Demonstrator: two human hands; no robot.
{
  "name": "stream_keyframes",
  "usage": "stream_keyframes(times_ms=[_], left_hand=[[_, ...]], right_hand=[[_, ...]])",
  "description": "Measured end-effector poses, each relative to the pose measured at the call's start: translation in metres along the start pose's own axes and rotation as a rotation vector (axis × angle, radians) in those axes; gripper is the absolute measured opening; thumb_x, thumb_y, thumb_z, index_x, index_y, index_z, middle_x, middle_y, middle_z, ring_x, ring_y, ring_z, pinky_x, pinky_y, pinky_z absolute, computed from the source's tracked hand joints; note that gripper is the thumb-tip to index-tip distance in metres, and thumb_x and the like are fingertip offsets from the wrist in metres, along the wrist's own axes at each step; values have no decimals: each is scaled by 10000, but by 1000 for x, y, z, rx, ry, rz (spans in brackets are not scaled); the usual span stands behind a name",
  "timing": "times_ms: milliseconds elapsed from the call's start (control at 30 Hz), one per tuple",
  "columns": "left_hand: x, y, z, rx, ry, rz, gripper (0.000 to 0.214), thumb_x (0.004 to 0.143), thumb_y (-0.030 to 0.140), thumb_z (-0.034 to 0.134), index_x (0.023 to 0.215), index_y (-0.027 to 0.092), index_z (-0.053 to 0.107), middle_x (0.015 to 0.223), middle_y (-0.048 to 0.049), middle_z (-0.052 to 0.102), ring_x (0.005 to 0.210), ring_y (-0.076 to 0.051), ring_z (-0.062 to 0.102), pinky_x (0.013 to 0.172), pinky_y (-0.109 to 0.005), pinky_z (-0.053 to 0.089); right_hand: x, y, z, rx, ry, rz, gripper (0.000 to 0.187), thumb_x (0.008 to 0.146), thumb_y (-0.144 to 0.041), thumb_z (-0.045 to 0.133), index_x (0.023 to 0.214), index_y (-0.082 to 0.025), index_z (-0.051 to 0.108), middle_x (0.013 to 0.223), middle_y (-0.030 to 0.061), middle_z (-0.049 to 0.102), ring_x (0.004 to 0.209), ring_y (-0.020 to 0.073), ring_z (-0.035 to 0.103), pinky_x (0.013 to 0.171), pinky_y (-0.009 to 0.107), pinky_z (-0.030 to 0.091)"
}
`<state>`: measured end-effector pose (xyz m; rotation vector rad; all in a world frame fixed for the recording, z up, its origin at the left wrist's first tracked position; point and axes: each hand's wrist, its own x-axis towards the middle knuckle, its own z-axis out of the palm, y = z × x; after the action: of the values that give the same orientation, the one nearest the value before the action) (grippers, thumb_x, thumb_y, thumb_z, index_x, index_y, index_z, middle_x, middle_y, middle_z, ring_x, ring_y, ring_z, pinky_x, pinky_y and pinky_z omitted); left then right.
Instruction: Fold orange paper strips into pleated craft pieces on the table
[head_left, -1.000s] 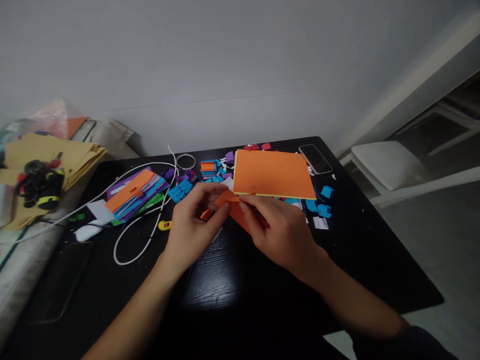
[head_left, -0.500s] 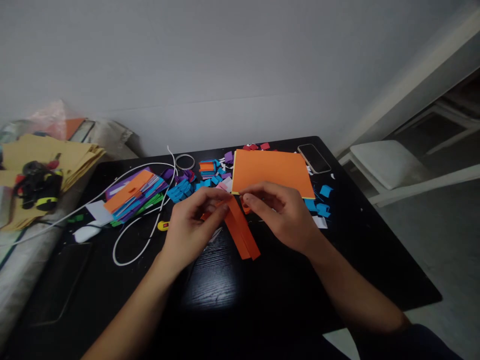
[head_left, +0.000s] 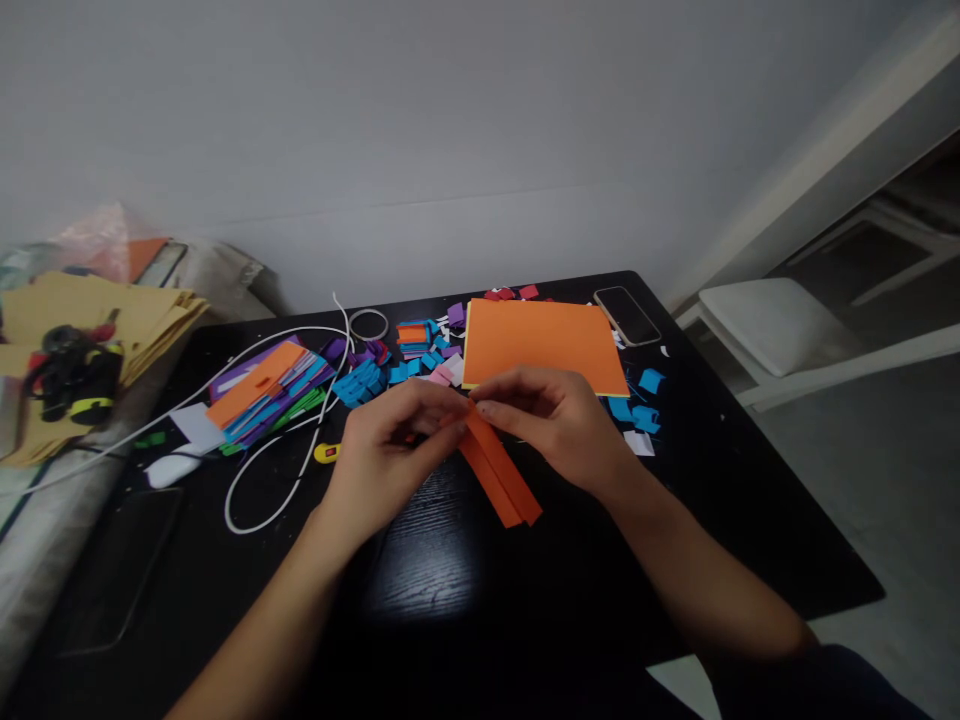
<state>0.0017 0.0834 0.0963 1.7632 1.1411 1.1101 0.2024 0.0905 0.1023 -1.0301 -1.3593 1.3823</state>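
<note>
while the left hand point(head_left: 390, 440) pinches the far end of an orange paper strip point(head_left: 497, 472), the right hand point(head_left: 559, 425) grips that end too, above a black surface point(head_left: 555, 590).

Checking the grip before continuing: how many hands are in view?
2: the left hand and the right hand, both at the far end of the orange paper strip. Some fingertips are hidden.
</note>
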Motion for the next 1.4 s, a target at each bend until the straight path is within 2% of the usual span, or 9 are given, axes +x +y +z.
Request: stream_keyframes(times_ms=[300, 500, 667, 933, 1067, 1167, 1233, 1333, 1400], left_hand=[[-1, -6, -5, 197, -24, 215, 124, 927, 171, 732, 1036, 229, 737, 931, -8, 766, 782, -130, 712, 715, -252, 559], [-2, -2, -3, 127, -8, 68, 76, 926, 218, 740, 998, 233, 757, 915, -12, 774, 783, -147, 720, 718, -264, 570], [0, 8, -2, -16, 14, -88, 44, 897, 258, 774, 932, 232, 779, 800, 2, 758, 680, -140, 697, 633, -243, 565], [0, 8, -1, -66, 15, -88, 51, 878, 214, 782, 922, 240, 781, 794, 13, 751, 665, -113, 671, 626, -217, 547], [0, 8, -2, -144, 18, -141, 55, 867, 230, 804, 907, 234, 765, 739, 21, 724, 650, -113, 665, 616, -216, 540], [2, 8, -4, -213, 12, -178, 78, 850, 224, 818, 893, 221, 753, 753, 14, 727, 659, -116, 676, 622, -220, 551], [3, 8, -5, -244, 0, -188, 103, 839, 215, 826, 897, 214, 741, 758, 12, 728, 663, -116, 680, 628, -221, 557], [3, 7, -7, -257, -23, -177, 124, 835, 206, 827, 914, 209, 730, 751, 18, 719, 662, -107, 676, 626, -207, 552], [3, 6, -7, -246, -32, -162, 112, 844, 192, 814, 918, 206, 731, 762, 20, 720, 673, -97, 676, 637, -191, 549]], right_hand=[[-2, 0, -1, -45, -15, 11, 131, 890, -311, 785, 988, -235, 827, 962, 40, 824, 917, 194, 776, 833, 339, 624], [-2, -1, -1, -63, -13, -21, 140, 876, -328, 803, 983, -241, 829, 944, 27, 821, 907, 185, 771, 822, 320, 620], [-2, 0, 0, -46, -20, -11, 122, 870, -299, 806, 964, -221, 814, 924, 24, 817, 873, 174, 771, 798, 308, 626], [-2, 1, 0, -58, -19, -23, 87, 886, -260, 778, 956, -225, 815, 923, 22, 809, 870, 166, 761, 799, 306, 621], [-2, 1, 0, -73, -31, -35, 99, 895, -274, 778, 972, -218, 805, 932, 25, 807, 885, 169, 764, 789, 298, 626], [-6, -1, -1, -142, -52, -111, 179, 915, -220, 738, 1089, -228, 779, 986, 30, 797, 887, 167, 762, 787, 302, 635], [-8, -4, -4, -253, -98, -216, 307, 919, -124, 679, 1187, -254, 749, 1143, 48, 762, 921, 162, 751, 804, 311, 640], [-10, -8, -9, -474, -200, -394, 440, 901, -26, 624, 1229, -298, 733, 1321, 59, 666, 1107, 187, 707, 939, 364, 622], [-10, -10, -11, -571, -234, -479, 429, 897, -8, 629, 1202, -288, 744, 1269, 57, 677, 1170, 196, 682, 1008, 379, 592]])
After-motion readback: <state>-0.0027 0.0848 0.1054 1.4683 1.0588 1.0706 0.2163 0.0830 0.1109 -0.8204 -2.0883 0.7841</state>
